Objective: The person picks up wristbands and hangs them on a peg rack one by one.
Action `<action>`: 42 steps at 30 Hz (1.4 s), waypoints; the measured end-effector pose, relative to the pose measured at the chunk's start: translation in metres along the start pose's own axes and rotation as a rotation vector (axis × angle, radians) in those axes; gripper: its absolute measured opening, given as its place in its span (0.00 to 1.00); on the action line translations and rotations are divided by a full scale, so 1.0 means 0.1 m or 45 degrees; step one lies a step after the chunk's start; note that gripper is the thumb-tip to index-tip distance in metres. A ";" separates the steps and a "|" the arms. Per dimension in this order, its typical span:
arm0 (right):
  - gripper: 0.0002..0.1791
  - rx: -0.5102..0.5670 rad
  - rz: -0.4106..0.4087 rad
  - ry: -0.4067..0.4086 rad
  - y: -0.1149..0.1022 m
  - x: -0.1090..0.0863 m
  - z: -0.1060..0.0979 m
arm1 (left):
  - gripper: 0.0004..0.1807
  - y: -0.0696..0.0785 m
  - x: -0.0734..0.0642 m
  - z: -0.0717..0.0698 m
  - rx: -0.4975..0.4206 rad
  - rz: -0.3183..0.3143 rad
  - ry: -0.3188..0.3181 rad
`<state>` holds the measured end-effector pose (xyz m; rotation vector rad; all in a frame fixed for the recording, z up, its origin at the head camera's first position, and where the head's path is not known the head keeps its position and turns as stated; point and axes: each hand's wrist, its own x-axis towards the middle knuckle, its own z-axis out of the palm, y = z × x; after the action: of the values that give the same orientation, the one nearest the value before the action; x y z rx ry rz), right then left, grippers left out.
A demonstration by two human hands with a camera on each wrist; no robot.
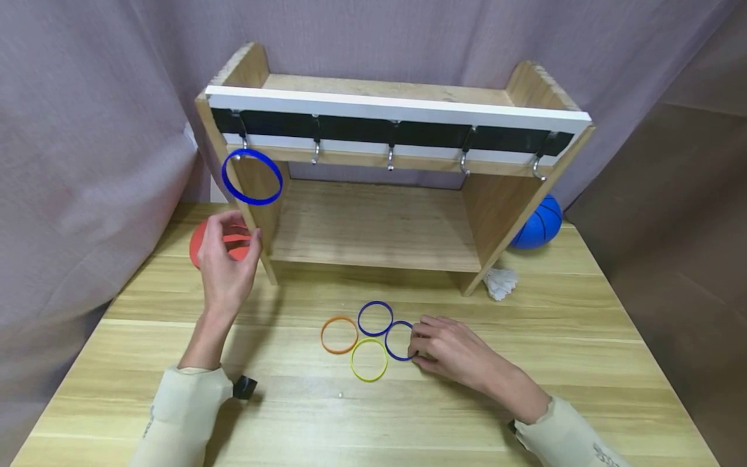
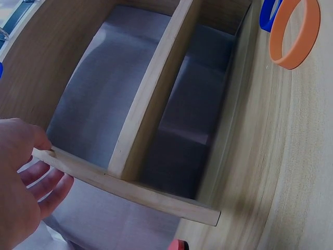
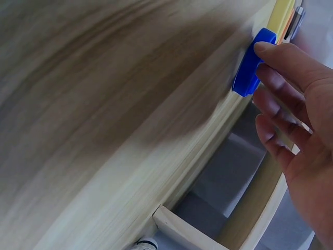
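My right hand (image 1: 449, 350) pinches the right rim of a blue ring (image 3: 248, 65) lying on the table, thumb on its outer side. Beside it lie a second dark blue ring (image 1: 375, 303), an orange ring (image 1: 338, 352) and a yellow ring (image 1: 369, 379). Another blue ring (image 1: 257, 202) hangs from the leftmost hook (image 1: 244, 140) of the wooden rack. Below that ring, my left hand (image 1: 227, 266) is loosely curved by the rack's left side panel (image 2: 130, 192), thumb and fingers apart. Whether it touches the panel, I cannot tell.
The rack has a white and black hook rail (image 1: 356, 135) with several metal hooks. A red round object (image 1: 198, 246) is partly hidden behind my left hand. Right of the rack are a blue ball (image 1: 539, 224) and a shuttlecock (image 1: 500, 284). Curtains (image 1: 379, 39) hang behind.
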<state>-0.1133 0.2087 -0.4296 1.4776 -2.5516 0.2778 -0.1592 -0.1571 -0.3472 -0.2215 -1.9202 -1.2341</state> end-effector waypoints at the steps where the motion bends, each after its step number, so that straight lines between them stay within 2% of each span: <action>1: 0.08 0.000 0.002 0.000 0.00 0.00 0.00 | 0.17 0.00 0.00 0.00 -0.003 0.001 0.001; 28: 0.08 -0.024 -0.036 0.065 -0.04 -0.03 -0.12 | 0.17 0.03 0.00 -0.01 0.020 0.016 0.012; 38: 0.08 -0.004 -0.072 0.161 -0.13 0.04 -0.32 | 0.17 0.03 -0.01 -0.02 0.013 0.008 0.008; 42: 0.03 -0.004 -0.078 0.198 -0.18 0.16 -0.47 | 0.17 0.02 0.00 -0.01 0.009 0.005 0.002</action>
<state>-0.1021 0.1981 -0.3793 1.4684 -2.3806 0.3649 -0.1571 -0.1567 -0.3456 -0.2201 -1.9214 -1.2244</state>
